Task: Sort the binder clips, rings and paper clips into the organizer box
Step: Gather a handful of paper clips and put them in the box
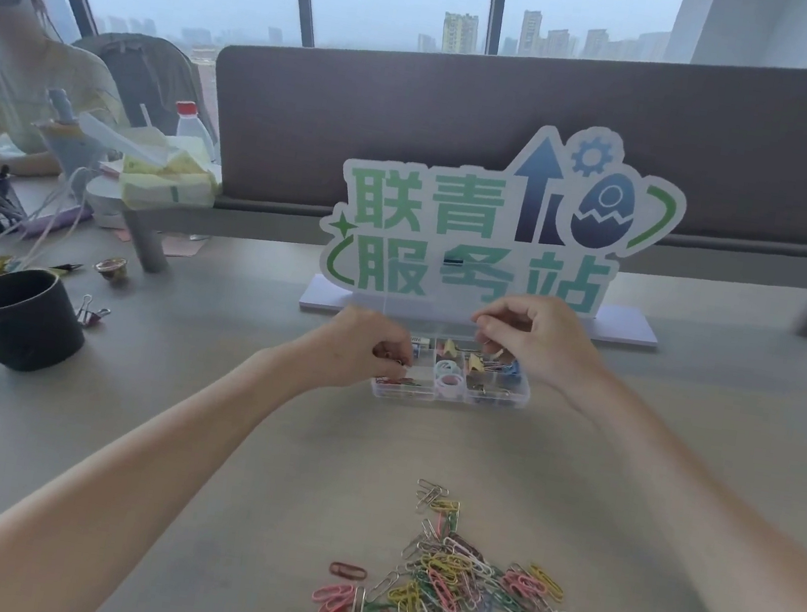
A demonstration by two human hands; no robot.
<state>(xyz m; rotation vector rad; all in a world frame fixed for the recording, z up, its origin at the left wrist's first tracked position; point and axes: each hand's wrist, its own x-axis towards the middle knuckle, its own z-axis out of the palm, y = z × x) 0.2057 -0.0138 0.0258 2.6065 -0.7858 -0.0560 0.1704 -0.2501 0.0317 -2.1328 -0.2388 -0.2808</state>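
Observation:
A clear plastic organizer box (450,399) lies on the desk, its lid up at the back. Its compartments hold pastel rings (449,373), binder clips (496,368) and a few paper clips (398,383). My left hand (364,352) hovers over the box's left side, fingers pinched on small paper clips. My right hand (536,340) is over the back right compartments, fingertips pinched on something small that I cannot make out. A loose pile of coloured paper clips (449,592) lies on the desk close to me.
A standing sign (496,220) on a white base is right behind the box, before a grey divider (521,120). At left are a black cup (21,314), a stray binder clip (90,312), cables, a wrapper, and another person seated at the far left.

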